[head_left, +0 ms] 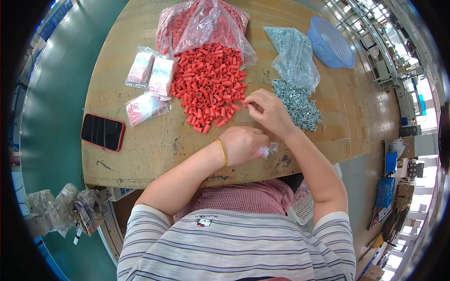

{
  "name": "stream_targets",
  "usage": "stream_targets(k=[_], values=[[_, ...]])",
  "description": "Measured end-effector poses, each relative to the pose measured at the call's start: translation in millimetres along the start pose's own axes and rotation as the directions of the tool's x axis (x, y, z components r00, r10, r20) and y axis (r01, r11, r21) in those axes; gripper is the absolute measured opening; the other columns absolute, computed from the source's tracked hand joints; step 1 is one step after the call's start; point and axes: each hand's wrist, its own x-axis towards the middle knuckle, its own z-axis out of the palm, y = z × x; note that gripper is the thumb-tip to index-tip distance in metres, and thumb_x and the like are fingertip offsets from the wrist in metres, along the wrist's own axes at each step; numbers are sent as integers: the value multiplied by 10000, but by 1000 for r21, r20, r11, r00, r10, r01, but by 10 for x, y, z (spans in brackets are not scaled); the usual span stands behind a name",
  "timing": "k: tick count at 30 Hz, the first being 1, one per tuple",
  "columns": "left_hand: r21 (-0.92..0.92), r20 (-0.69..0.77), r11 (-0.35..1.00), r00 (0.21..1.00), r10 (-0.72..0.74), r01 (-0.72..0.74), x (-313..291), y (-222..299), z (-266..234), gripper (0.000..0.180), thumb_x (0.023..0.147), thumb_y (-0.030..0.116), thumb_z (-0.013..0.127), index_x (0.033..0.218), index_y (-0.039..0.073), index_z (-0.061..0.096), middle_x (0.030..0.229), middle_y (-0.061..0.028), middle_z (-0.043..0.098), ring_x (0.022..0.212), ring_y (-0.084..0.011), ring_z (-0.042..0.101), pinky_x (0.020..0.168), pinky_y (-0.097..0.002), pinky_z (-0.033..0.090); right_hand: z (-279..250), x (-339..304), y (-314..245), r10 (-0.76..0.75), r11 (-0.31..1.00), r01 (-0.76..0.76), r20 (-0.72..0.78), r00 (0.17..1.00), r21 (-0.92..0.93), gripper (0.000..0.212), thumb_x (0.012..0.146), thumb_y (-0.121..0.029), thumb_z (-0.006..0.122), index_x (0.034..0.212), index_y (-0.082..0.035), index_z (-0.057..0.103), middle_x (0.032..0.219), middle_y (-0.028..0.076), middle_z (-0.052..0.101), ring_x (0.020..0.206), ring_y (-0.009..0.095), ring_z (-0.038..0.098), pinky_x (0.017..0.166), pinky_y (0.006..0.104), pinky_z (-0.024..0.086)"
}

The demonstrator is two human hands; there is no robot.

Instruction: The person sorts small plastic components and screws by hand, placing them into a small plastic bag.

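Observation:
Near the table's front edge, my left hand (241,145) is closed around a small clear plastic bag (266,150) with a bit of red on it; part of the bag sticks out past the fingers. My right hand (267,110) pinches a small red plastic cap (243,103) at the right side of a heap of red caps (206,89). The heap spills from a large clear bag (206,23) full of the same caps. Just right of my right hand lies a pile of silver screws (297,105), coming out of another clear bag (293,54).
Stacks of small clear bags with red print (161,77) lie left of the caps. A phone in a red case (103,132) rests at the table's left edge. A blue plastic basket (330,42) stands at the far right edge of the brown table (154,154).

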Motion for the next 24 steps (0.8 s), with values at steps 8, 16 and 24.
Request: stream_targets(k=[8, 16, 24], values=[[69, -89, 990, 989, -120, 126, 26, -6, -143, 215, 733, 110, 671, 946, 114, 642, 868, -77, 620, 813, -284, 624, 668, -396, 510, -607, -388, -471, 517, 825, -523, 91, 851, 215, 119, 820, -27, 646, 930, -35, 601, 799, 33, 586, 656, 114, 565, 601, 249, 473], [77, -87, 993, 993, -85, 91, 18, 43, -100, 225, 731, 116, 678, 953, 116, 645, 860, -80, 612, 805, -288, 620, 668, -395, 505, -562, -427, -407, 285, 957, -284, 2, 959, 65, 112, 796, -83, 667, 886, -31, 626, 868, 92, 617, 824, 274, 601, 732, 367, 487], [44, 13, 999, 1000, 13, -14, 18, 55, -65, 226, 729, 120, 668, 953, 111, 644, 866, -75, 607, 827, -284, 617, 703, -408, 503, -29, -10, -8, 219, 975, -211, 146, 965, -69, 150, 811, -102, 639, 946, -38, 623, 909, 115, 618, 851, 294, 612, 743, 375, 498]])
